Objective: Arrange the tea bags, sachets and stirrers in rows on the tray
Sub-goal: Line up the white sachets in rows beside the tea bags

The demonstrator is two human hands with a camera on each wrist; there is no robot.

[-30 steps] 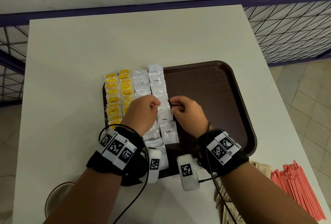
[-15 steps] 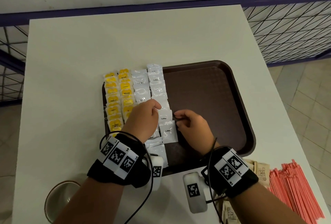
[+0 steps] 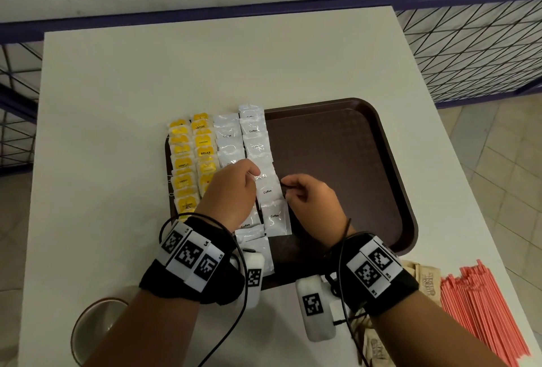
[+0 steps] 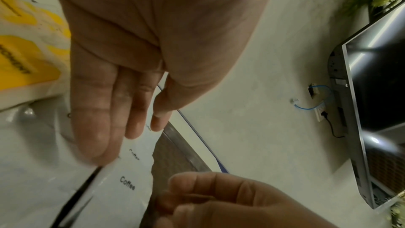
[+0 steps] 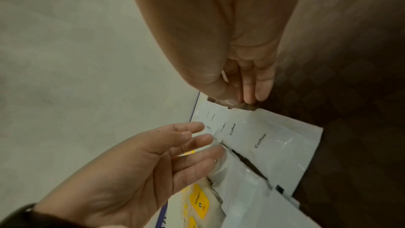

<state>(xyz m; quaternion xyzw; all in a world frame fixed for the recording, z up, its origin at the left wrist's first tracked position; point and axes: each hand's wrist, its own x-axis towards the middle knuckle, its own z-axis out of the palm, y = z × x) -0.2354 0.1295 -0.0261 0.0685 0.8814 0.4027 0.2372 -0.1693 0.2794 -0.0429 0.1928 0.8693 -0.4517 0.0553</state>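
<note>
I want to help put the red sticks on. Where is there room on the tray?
The tray's right half is bare, from the coffee sachets to its right rim. The left is crowded with yellow tea bags, sachets and both hands.

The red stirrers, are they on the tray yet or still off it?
Off it. The red stirrers lie in a loose pile on the white table, right of the brown tray, whose right half is bare.

Brown tray (image 3: 337, 143) — yellow tea bags (image 3: 181, 161), white sachets (image 3: 274, 217), red stirrers (image 3: 484, 314).
</note>
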